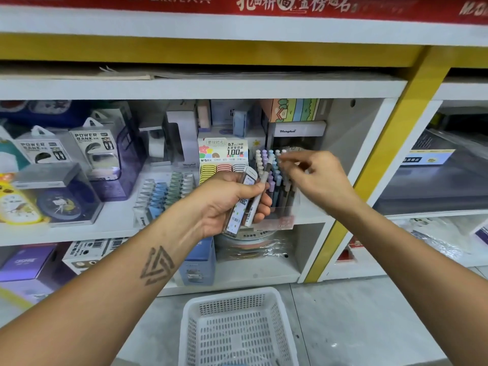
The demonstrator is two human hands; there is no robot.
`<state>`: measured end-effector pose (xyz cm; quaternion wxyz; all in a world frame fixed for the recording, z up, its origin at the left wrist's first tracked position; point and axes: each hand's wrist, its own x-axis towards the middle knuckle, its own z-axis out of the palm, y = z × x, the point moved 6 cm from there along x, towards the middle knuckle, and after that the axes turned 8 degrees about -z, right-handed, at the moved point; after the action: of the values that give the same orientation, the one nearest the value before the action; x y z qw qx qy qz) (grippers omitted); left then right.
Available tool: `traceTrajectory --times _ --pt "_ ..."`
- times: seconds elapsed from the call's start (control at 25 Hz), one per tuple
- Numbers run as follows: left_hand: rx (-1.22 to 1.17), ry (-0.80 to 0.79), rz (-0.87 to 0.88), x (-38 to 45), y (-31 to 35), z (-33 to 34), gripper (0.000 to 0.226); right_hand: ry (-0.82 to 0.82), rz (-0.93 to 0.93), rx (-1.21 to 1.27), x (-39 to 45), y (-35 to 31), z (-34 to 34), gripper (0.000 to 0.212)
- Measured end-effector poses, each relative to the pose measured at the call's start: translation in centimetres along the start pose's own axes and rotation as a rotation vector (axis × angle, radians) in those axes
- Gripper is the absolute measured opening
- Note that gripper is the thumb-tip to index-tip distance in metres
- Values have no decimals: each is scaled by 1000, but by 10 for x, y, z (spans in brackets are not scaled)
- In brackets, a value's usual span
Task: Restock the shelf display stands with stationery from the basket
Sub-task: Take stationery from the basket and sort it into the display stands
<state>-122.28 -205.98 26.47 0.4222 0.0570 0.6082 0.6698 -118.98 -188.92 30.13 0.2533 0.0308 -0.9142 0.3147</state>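
My left hand (232, 196) grips a flat pencil-lead case (241, 204) and a white pen (257, 196) in front of the middle shelf. My right hand (314, 175) reaches over the clear pen display stand (286, 204), its fingertips at the pastel pen tops (266, 159); whether they pinch a pen is blurred. To the left of the stand sits the lead-refill display (224, 157) with coloured rolls. The white plastic basket (237, 328) stands on the floor below, and nothing shows inside it.
Power bank boxes (92, 151) and clocks (55, 204) fill the shelf's left side. Rows of correction tapes (163, 191) lie beside the lead display. Boxes (198, 260) occupy the lower shelf. A yellow post (380, 159) divides this bay from the right one.
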Motion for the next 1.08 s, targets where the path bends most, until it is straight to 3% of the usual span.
traceTrajectory --times 0.08,0.2,0.32,0.52,0.76,1.08 --pt "11 -40 -16 -1 -2 7 21 15 201 514 -1 -1 3 12" --pt "-15 -96 -53 -2 -5 15 22 124 208 700 -1 -8 -10 7" --pt "-13 43 -13 1 2 1 26 278 63 524 -1 -14 -38 12" --pt "41 260 -1 -2 7 -23 22 280 -152 130 -12 -23 -39 13" --pt "114 232 -61 -3 5 -20 8 70 -290 -190 -21 -17 -6 6" --pt "69 196 -88 -4 1 -18 6 40 -372 -128 -26 -21 4 8"
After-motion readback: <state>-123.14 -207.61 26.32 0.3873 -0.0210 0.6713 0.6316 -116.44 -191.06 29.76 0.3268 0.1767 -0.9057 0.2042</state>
